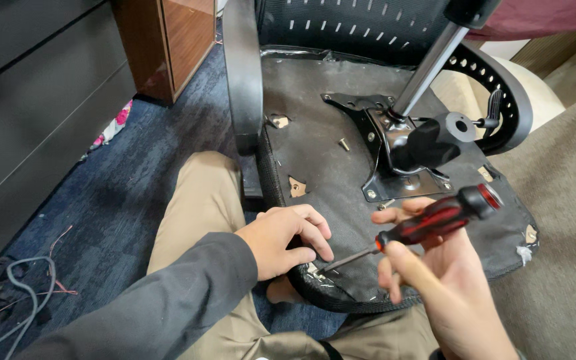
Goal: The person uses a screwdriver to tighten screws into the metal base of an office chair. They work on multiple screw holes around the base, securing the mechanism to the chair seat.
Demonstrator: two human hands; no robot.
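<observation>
Upturned chair seat (341, 180) across lap, metal plate (395, 157) bolted at centre. Left hand (285, 240) pressed flat on seat's near edge, gripping nothing. Right hand (435, 280) wrapped round red-and-black screwdriver (428, 223), tip touching seat edge beside left fingers (318, 230).

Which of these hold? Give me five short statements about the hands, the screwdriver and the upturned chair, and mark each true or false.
1. The right hand holds a screwdriver with a red and black handle. True.
2. The screwdriver's tip points at the metal plate in the middle of the chair seat. False: the tip is at the seat's near edge, beside the left hand.
3. The left hand rests on the near edge of the seat. True.
4. The left arm is bare. False: it wears a dark grey sleeve.
5. A loose screw lies on the underside of the seat. True.
</observation>
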